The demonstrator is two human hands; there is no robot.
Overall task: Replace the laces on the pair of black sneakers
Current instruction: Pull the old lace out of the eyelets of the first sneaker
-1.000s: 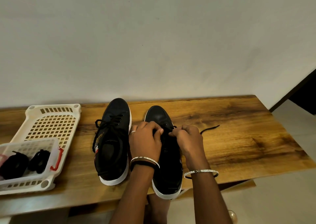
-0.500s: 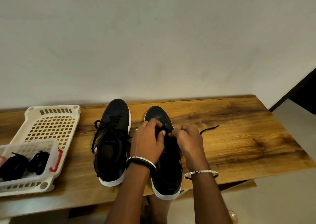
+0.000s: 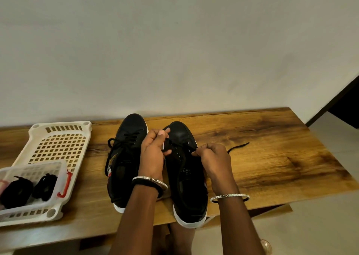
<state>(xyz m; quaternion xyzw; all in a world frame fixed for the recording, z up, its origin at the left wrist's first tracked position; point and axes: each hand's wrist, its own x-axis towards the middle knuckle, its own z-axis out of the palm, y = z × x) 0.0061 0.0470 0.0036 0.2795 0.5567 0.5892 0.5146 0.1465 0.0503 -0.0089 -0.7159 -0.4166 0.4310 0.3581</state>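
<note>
At the left edge of the surface (image 3: 272, 157) sits a white basket (image 3: 58, 124). A small box (image 3: 33, 165) rests in the near end of it. Two black lace bundles (image 3: 16, 191) lie in the box, rolled up. No hand is near them.

Next comes the left sneaker (image 3: 124, 167), in the middle of the surface, toe to the back edge. It has a black lace through its holes. The ends hang loose off its left side and it is not tied.

The left hand (image 3: 152, 157) is raised over the gap between the two shoes. Its thumb and fingers pinch a bit of black lace.

The right sneaker (image 3: 186, 186) is just beside the first one. Its heel sticks out over the front edge. A lace (image 3: 239, 146) goes through the holes near the toe. The holes nearer the heel look bare.

The right hand (image 3: 213, 159) is by the right side of this shoe. Its fingers are curled and pinch the same lace. The loose end of the lace lies on the surface, out toward the right edge.

I think the job is about in the middle. I cannot tell if this lace is going in or coming out. I also cannot tell if the bundles are old or new. Both shoes need more work, and no bow is tied yet.
</note>
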